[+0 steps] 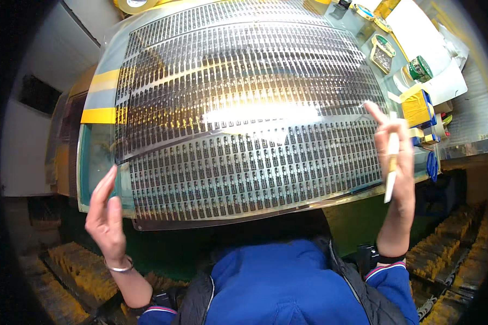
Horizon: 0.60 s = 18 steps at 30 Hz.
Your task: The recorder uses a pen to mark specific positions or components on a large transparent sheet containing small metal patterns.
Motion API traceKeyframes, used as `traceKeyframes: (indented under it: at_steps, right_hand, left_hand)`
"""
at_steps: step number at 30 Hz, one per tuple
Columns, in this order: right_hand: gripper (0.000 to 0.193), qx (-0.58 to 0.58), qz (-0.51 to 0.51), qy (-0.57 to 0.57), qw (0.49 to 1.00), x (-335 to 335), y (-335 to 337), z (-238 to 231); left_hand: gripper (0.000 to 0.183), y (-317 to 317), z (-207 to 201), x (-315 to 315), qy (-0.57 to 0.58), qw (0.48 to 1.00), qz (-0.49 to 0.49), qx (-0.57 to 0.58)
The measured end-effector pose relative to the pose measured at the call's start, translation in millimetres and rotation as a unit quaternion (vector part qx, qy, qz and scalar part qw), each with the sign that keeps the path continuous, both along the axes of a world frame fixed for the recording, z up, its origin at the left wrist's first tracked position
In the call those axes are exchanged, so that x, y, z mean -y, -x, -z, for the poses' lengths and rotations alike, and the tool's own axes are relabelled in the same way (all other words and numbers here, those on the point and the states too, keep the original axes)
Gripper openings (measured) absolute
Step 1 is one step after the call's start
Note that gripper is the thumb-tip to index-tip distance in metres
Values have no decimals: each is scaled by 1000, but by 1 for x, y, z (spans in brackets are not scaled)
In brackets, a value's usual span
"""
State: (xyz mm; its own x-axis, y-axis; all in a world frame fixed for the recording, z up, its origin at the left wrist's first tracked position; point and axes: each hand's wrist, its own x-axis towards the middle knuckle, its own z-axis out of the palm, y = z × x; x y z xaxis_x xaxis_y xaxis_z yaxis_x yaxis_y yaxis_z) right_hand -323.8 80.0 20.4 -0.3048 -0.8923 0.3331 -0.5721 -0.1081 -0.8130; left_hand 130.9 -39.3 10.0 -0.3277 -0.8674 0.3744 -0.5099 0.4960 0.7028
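Two large clear film sheets printed with rows of small dark shapes lie on a glass-topped table. The upper sheet (244, 70) overlaps the lower sheet (255, 179), its near edge slanting across it. My left hand (107, 222) is at the upper sheet's near left corner, fingers stretched, thumb apart, fingertips at or just beside that corner; contact is hard to tell. My right hand (398, 154) is over the right edge, closed around a slim white pen-like tool (391, 173) with a tan band. Its index finger points at the upper sheet's right corner.
Along the table's right side are a green-lidded jar (419, 69), a green-rimmed dish (383, 53), a yellow block in a blue holder (417, 108) and blue-handled scissors (432, 165). Tape rolls (363, 12) are at the far right. Yellow strips (98, 115) run under the film's left side.
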Motion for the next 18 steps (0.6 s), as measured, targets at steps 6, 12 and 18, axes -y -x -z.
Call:
traceKeyframes:
  at_steps: [6,12,18]
  right_hand:
    - [33,-228,-143,-67,961,22,-49,18]
    - [36,-173,-222,-125,951,-13,-46,2]
    - [34,-165,-184,-84,965,3,-50,4]
  left_hand:
    - [52,44,-5,13,31,959,98,264]
    - [44,15,-3,-7,25,977,109,182]
    - [47,32,8,-3,50,983,46,170]
